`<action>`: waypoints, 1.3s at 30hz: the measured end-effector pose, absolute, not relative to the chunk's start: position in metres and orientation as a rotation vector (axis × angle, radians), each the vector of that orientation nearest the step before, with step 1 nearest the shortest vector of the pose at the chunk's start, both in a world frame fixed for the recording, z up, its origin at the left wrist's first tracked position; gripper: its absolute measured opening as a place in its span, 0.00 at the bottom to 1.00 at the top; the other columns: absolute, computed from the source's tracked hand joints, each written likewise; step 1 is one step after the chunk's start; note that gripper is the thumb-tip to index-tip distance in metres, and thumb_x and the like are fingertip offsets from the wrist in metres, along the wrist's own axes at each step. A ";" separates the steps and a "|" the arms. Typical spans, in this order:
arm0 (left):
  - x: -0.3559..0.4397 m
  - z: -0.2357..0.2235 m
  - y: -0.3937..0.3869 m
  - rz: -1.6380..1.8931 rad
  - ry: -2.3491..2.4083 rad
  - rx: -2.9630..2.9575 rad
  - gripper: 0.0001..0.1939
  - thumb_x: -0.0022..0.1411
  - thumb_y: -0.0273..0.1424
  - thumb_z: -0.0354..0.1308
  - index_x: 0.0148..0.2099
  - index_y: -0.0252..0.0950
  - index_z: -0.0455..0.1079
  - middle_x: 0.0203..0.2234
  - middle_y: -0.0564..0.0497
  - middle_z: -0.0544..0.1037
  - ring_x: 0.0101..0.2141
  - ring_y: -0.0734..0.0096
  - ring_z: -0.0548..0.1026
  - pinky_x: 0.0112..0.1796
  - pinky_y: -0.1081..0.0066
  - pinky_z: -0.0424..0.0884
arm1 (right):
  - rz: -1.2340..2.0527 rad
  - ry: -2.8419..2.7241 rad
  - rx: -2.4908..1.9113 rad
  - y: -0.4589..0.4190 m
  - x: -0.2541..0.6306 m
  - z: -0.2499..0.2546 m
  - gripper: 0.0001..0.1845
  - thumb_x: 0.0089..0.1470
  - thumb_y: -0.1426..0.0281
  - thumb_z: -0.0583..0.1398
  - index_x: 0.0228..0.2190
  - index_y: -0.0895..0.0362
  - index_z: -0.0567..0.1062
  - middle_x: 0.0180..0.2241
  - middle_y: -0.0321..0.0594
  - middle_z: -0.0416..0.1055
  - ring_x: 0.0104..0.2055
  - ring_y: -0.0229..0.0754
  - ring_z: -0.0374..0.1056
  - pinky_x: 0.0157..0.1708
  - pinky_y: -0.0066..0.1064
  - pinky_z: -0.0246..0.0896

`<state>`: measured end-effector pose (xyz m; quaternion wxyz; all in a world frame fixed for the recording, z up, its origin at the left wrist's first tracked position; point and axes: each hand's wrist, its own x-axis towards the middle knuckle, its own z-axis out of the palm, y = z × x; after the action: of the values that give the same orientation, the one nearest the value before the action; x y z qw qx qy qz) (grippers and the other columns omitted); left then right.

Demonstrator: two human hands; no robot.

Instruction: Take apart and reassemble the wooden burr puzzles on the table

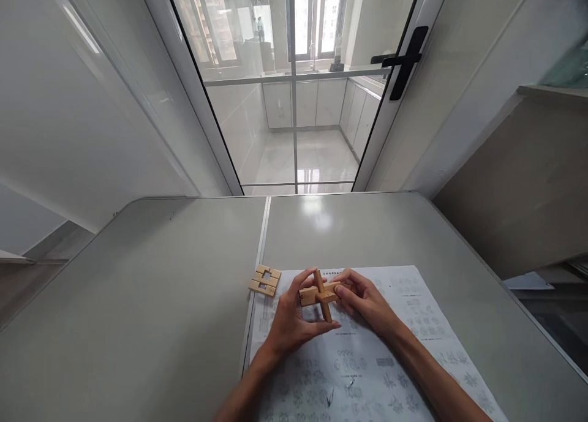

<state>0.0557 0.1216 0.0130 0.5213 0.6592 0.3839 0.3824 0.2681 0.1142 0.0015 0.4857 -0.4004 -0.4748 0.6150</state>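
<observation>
Between my two hands is a wooden interlocking puzzle, its light-brown bars crossing one another. My left hand grips an upright bar, with fingers at its top and the thumb near its lower end. On the other side, my right hand pinches the end of a sideways bar between thumb and fingers. The puzzle is held just above a printed instruction sheet. Left of the sheet's top corner lies a flat wooden piece group, several notched bars side by side with two square gaps.
The grey-green table has a pale seam running across it. Past its far edge stands a glass door with a black handle. Walls rise on the left and right.
</observation>
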 end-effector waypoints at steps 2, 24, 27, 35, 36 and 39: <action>0.055 0.012 0.122 0.921 0.936 1.593 0.54 0.46 0.35 0.83 0.70 0.49 0.60 0.61 0.43 0.77 0.60 0.47 0.76 0.62 0.48 0.71 | 1.473 -1.148 -0.997 0.114 0.267 0.001 0.21 0.62 0.50 0.68 0.38 0.56 0.76 0.21 0.29 0.64 0.22 0.34 0.56 0.24 0.28 0.51; 0.058 0.017 0.117 0.937 0.987 1.395 0.41 0.56 0.33 0.73 0.69 0.43 0.62 0.62 0.40 0.73 0.64 0.47 0.70 0.65 0.49 0.64 | 1.379 -1.189 -1.063 0.109 0.263 -0.007 0.21 0.61 0.50 0.68 0.40 0.55 0.77 0.28 0.35 0.74 0.25 0.36 0.62 0.25 0.29 0.56; 0.058 0.017 0.117 0.959 0.979 1.374 0.41 0.55 0.33 0.73 0.68 0.42 0.63 0.62 0.40 0.73 0.65 0.47 0.69 0.65 0.50 0.64 | 1.362 -1.170 -1.071 0.109 0.261 -0.005 0.22 0.59 0.49 0.69 0.39 0.55 0.77 0.29 0.36 0.75 0.25 0.36 0.63 0.26 0.29 0.58; 0.060 0.013 0.120 0.977 0.893 1.199 0.40 0.56 0.38 0.75 0.67 0.41 0.63 0.61 0.40 0.74 0.61 0.49 0.73 0.61 0.53 0.69 | 1.340 -1.135 -1.065 0.110 0.257 -0.004 0.21 0.60 0.49 0.69 0.38 0.54 0.75 0.32 0.39 0.78 0.26 0.37 0.63 0.26 0.30 0.59; 0.061 0.013 0.121 0.974 0.885 1.182 0.40 0.56 0.39 0.75 0.67 0.41 0.63 0.61 0.39 0.74 0.61 0.48 0.74 0.61 0.53 0.69 | 1.340 -1.136 -1.066 0.110 0.257 -0.004 0.21 0.60 0.49 0.69 0.38 0.54 0.75 0.32 0.39 0.77 0.26 0.36 0.63 0.25 0.30 0.59; 0.061 0.013 0.121 0.958 0.871 1.151 0.40 0.56 0.41 0.76 0.66 0.41 0.64 0.62 0.39 0.74 0.60 0.47 0.75 0.61 0.52 0.69 | 1.344 -1.148 -1.069 0.110 0.259 -0.003 0.22 0.59 0.49 0.69 0.38 0.54 0.76 0.30 0.38 0.76 0.24 0.36 0.63 0.24 0.30 0.59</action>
<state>0.0612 0.1206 0.0126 0.6476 0.5063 0.3832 0.4212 0.2588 0.1098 -0.0033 0.5122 -0.4446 -0.4773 0.5587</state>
